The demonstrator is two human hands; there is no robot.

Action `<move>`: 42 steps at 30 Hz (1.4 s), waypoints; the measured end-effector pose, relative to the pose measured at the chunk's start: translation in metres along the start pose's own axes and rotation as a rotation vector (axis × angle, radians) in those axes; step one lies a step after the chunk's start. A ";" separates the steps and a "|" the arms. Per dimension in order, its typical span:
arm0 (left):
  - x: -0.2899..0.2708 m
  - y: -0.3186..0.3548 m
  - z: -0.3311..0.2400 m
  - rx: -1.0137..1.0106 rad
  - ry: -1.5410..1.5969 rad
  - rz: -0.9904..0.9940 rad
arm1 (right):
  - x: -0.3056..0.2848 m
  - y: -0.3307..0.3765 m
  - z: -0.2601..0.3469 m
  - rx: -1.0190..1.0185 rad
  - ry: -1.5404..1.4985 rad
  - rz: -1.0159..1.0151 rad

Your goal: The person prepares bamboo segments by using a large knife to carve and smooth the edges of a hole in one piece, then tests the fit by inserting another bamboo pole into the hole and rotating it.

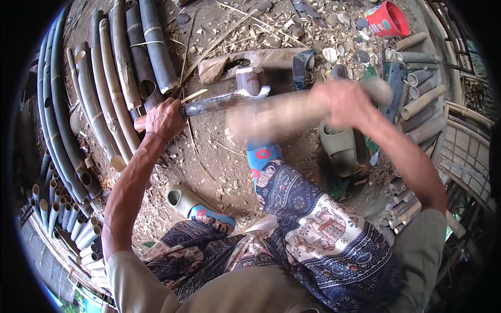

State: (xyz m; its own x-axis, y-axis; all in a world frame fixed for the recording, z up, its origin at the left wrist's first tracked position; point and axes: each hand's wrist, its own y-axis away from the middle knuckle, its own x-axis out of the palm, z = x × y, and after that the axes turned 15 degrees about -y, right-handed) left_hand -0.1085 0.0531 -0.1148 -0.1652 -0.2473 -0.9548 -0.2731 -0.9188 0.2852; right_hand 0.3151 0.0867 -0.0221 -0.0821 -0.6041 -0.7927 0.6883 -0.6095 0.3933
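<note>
Far out at nine o'clock, long split bamboo poles (pixel 94 99) are laid side by side on the dirt ground (pixel 214 156), and short cut bamboo tubes (pixel 62 219) are stacked on end at about eight o'clock. Just right of the poles, the left hand (pixel 164 119) is seen clamped round the handle of a long dark blade (pixel 222 101), which is held level and points toward three o'clock. Below it, at six o'clock, a grey-green slipper (pixel 180 199) is worn on a foot, and patterned trousers (pixel 313 229) cover the bent legs. At twelve o'clock a wooden block (pixel 250 60) lies among chips and splinters.

Right of centre, a thick wooden club (pixel 276 115) is held across the frame, blurred by motion, its near end close to the blade's tip; whether they touch cannot be told. The right hand (pixel 344 101) is closed on the club's handle, well apart from the left hand. A second grey-green slipper (pixel 339 148) lies beneath that hand. At one o'clock a red plastic cup (pixel 387 18) rests on its side, and more cut bamboo lengths (pixel 422 104) are piled at three o'clock.
</note>
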 end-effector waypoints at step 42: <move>-0.049 -0.062 0.038 0.021 -0.036 0.393 | -0.004 -0.016 0.041 0.447 -0.760 -0.192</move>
State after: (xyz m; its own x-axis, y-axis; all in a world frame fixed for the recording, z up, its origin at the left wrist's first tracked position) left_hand -0.1191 0.1341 -0.0829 -0.2941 -0.5676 -0.7690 -0.2016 -0.7496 0.6304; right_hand 0.2750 0.0780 -0.0061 -0.7301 -0.5508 -0.4045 0.2819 -0.7819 0.5560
